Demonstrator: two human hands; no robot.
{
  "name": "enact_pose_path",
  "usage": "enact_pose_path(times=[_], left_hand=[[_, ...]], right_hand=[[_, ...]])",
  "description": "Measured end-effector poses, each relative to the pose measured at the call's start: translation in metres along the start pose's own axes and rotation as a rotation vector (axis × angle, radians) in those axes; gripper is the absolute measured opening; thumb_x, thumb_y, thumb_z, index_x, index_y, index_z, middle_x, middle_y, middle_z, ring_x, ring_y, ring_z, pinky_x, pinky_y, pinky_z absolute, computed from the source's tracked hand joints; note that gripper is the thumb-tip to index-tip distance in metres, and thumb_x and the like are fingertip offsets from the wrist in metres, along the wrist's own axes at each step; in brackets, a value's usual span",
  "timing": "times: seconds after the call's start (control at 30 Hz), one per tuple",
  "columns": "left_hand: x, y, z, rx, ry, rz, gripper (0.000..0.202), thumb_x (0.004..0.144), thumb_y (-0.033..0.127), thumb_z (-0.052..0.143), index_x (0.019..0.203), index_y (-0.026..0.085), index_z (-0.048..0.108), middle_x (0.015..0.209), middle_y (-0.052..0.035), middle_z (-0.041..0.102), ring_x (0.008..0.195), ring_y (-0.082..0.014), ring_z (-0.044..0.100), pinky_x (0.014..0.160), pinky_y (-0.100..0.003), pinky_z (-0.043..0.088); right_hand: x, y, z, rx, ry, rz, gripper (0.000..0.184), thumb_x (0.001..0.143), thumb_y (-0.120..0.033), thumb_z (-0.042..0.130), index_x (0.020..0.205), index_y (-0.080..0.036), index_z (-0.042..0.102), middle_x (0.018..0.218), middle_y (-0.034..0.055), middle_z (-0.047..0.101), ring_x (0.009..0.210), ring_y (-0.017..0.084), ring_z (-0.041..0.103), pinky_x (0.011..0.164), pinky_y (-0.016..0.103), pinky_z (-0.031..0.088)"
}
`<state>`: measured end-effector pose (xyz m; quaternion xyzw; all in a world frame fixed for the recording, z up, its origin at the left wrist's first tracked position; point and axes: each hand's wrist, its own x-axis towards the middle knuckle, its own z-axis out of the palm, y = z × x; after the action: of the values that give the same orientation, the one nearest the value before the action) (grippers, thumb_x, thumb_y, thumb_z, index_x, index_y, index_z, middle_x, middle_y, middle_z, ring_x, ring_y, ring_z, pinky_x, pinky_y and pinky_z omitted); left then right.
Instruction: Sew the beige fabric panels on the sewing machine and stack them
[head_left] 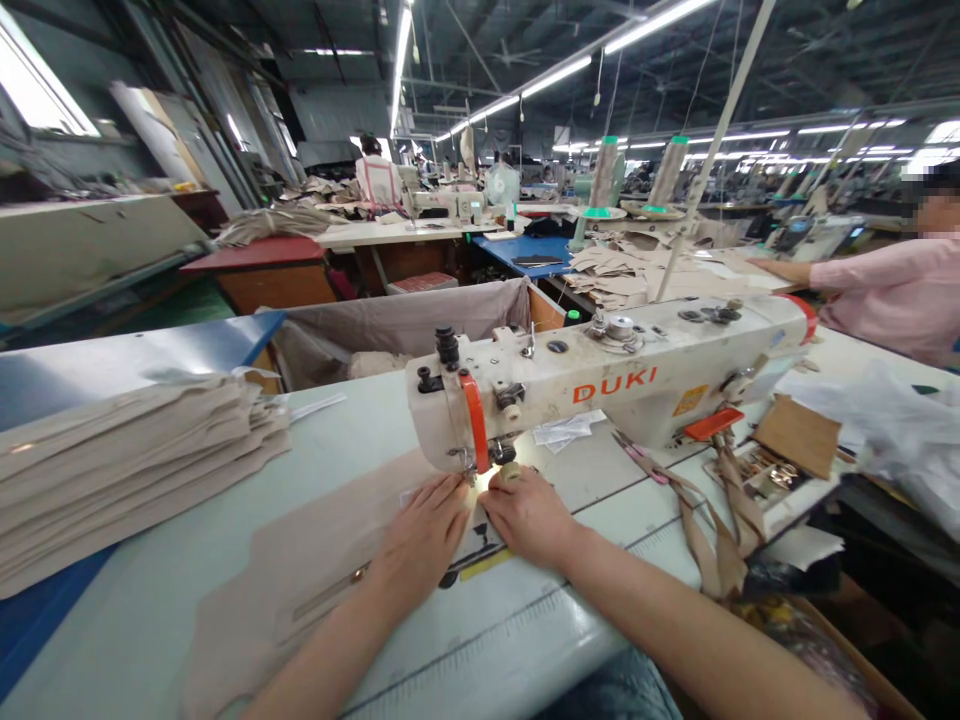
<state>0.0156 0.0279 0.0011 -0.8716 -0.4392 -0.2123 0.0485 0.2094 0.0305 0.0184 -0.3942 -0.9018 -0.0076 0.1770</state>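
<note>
The worktop (360, 415) carries a sewing machine (540, 385) toward one o'clock, a stack of fabric pieces (150, 450) at ten — finished or waiting, I cannot tell — and, lying flat, a beige panel (292, 540), its long axis pointing from eight o'clock to two, where it reaches the machine. Stitching there looks partway, the amount left unclear: the left hand (426, 525) has its fingers flat, gripping nothing; the right hand's (532, 515) curl in, their hold hidden; a narrow strip (322, 600) already lines the panel.
</note>
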Motion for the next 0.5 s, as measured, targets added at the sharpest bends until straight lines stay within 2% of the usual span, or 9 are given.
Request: enact_pose_path(times=[0.1,0.23,0.33,0.43,0.5], left_hand=[[-0.011,0.000,-0.001,0.032,-0.028,-0.026,0.036,0.096,0.028,0.039,0.123,0.019,0.060,0.126,-0.0094,0.064,0.117,-0.0223,0.059,0.099,-0.041,0.049],[-0.044,0.011,-0.014,0.088,-0.089,-0.018,0.037,0.094,0.024,0.042,0.127,0.018,0.057,0.132,-0.0086,0.061,0.120,-0.0201,0.057,0.101,-0.038,0.047],[-0.066,0.024,-0.038,0.144,-0.067,-0.030,0.043,0.094,0.026,0.041,0.136,0.017,0.048,0.140,-0.0099,0.054,0.127,-0.0212,0.051,0.105,-0.040,0.042],[-0.085,0.031,-0.069,0.236,0.069,-0.119,0.057,0.095,0.034,0.043,0.148,0.016,0.030,0.150,-0.0138,0.039,0.138,-0.0257,0.037,0.112,-0.045,0.031],[-0.104,0.031,-0.084,0.280,0.105,-0.192,0.074,0.090,0.044,0.050,0.151,0.015,0.020,0.154,-0.0165,0.030,0.141,-0.0307,0.030,0.113,-0.049,0.027]], right_hand=[[-0.003,0.001,0.002,0.004,0.033,-0.013,0.017,0.092,-0.017,0.051,0.084,-0.016,0.066,0.084,0.0060,0.064,0.084,0.020,0.054,0.078,0.031,0.040],[-0.008,0.002,0.006,0.033,0.097,-0.034,0.015,0.090,-0.014,0.053,0.087,-0.017,0.068,0.087,0.0067,0.065,0.081,0.019,0.055,0.076,0.030,0.040],[-0.011,0.003,0.007,0.073,0.138,-0.070,0.017,0.091,-0.015,0.052,0.089,-0.017,0.068,0.088,0.0072,0.065,0.082,0.018,0.056,0.075,0.030,0.041],[-0.013,0.004,0.007,0.115,0.185,-0.115,0.018,0.091,-0.014,0.051,0.089,-0.016,0.068,0.087,0.0078,0.065,0.083,0.020,0.055,0.077,0.031,0.043],[-0.014,0.004,0.007,0.145,0.204,-0.133,0.019,0.091,-0.014,0.050,0.087,-0.016,0.068,0.085,0.0076,0.065,0.083,0.020,0.056,0.077,0.031,0.044]])
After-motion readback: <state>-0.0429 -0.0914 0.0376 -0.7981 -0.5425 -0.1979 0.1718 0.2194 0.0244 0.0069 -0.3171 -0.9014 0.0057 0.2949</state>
